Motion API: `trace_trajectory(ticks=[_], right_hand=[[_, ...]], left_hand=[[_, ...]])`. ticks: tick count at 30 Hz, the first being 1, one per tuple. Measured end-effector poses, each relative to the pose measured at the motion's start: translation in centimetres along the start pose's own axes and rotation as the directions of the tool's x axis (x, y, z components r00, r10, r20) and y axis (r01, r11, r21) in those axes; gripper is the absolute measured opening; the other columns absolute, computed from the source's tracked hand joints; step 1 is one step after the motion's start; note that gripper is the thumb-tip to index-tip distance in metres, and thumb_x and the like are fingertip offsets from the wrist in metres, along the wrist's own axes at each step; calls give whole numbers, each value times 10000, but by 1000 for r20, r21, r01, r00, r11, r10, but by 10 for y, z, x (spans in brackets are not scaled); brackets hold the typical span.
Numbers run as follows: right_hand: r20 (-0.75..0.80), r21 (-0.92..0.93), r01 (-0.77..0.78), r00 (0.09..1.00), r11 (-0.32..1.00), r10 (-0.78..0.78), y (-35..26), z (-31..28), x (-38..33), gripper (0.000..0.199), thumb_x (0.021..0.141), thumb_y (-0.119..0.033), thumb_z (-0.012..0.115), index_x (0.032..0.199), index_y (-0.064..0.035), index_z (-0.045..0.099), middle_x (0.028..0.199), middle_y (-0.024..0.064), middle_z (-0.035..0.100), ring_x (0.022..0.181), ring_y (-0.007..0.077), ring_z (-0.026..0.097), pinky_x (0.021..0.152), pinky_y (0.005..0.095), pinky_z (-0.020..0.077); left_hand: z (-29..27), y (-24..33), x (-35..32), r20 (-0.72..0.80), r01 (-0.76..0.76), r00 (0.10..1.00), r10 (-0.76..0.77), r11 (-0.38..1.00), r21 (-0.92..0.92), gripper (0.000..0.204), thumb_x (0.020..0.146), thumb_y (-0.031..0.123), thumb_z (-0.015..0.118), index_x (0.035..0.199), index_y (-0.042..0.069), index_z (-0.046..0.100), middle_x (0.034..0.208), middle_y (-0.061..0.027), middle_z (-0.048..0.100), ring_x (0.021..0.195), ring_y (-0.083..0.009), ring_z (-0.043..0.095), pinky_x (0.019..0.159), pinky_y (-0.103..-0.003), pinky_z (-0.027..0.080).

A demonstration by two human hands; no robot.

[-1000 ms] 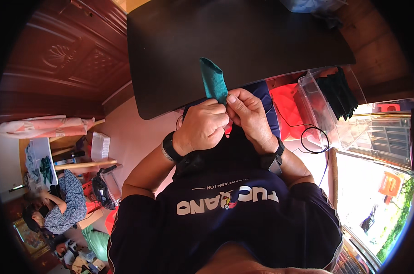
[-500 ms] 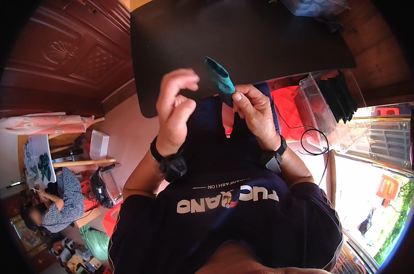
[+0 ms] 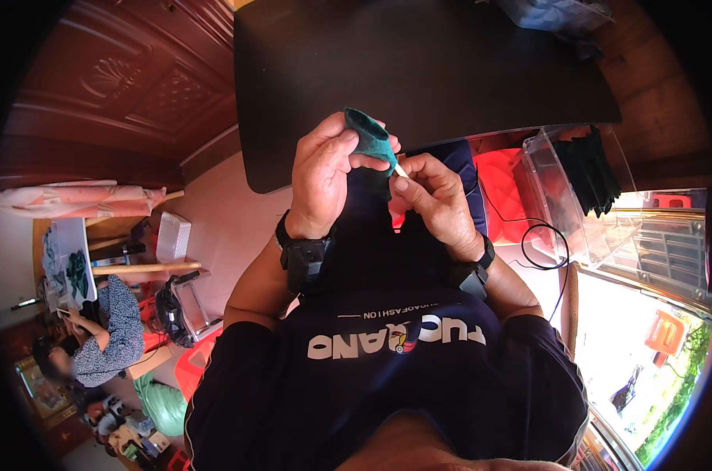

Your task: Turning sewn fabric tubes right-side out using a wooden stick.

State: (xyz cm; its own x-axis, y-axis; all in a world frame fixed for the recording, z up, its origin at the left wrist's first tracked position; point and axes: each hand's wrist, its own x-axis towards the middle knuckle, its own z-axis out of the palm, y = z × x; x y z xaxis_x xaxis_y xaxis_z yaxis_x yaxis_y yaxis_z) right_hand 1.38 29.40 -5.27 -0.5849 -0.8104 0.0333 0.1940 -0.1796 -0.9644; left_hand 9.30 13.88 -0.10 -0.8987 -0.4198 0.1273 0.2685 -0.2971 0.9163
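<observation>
A small dark green cloth pouch (image 3: 376, 149) with a velvety look is held up in front of my chest, its open mouth facing up and away. My left hand (image 3: 321, 177) grips the pouch between thumb and fingers near the mouth. Close by at its lower end, my right hand (image 3: 438, 200) pinches a short thin whitish stick (image 3: 401, 170) between thumb and forefinger. The stick's upper tip meets the pouch's lower edge; whether it goes inside I cannot tell.
A dark table (image 3: 419, 71) lies ahead, with a clear plastic container (image 3: 556, 12) at its far right. To the right, a clear bin (image 3: 540, 169) holds dark green cloth pieces (image 3: 584, 173), beside a looped black cable (image 3: 546, 243). Another person (image 3: 113, 337) sits at a table far left.
My left hand has moved right and taken hold of the pouch. My right hand has shifted down off the pouch's side, and the whitish stick now shows in its fingers.
</observation>
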Motion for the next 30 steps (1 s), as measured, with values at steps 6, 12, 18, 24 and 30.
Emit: trace_trajectory(ticks=[6,12,18,24,30], right_hand=[[-40,90,103,994,991,-100,-3,10,2,97,915,-122,598,962,-39,583,714,-28,548,601,17,465,519,164,379],[58,145,-110,993,983,103,-13,5,7,94,922,-146,592,960,-60,592,673,-36,533,549,3,425,471,156,324],[10,-5,-44,999,999,44,-9,7,8,115,938,-121,554,976,-13,563,683,-16,532,541,25,455,472,164,326],[-2,-6,-32,999,999,32,-8,5,5,118,907,-113,609,978,-23,581,728,-26,564,649,20,495,542,166,395],[-7,29,27,1000,999,-27,-4,4,2,119,909,-111,606,988,-24,591,745,-24,569,658,29,517,542,167,405]], left_hand=[[2,-4,-4,-70,11,998,-8,999,44,249,889,64,396,974,-73,585,901,-192,645,825,-313,671,675,-331,565],[-4,-7,0,-66,23,998,-24,1000,-18,249,860,84,409,980,-56,576,876,-143,637,821,-261,670,720,-342,567],[-7,-1,3,-62,-9,998,8,1000,-20,268,940,136,381,1037,-56,539,899,-154,638,854,-284,668,744,-381,567],[-7,-1,5,-96,-56,994,49,996,-67,214,945,123,372,994,-26,517,948,-200,648,892,-296,659,762,-390,561],[-8,-7,5,-94,-9,996,6,1000,-30,206,944,161,371,999,13,505,967,-215,641,906,-313,652,773,-400,551]])
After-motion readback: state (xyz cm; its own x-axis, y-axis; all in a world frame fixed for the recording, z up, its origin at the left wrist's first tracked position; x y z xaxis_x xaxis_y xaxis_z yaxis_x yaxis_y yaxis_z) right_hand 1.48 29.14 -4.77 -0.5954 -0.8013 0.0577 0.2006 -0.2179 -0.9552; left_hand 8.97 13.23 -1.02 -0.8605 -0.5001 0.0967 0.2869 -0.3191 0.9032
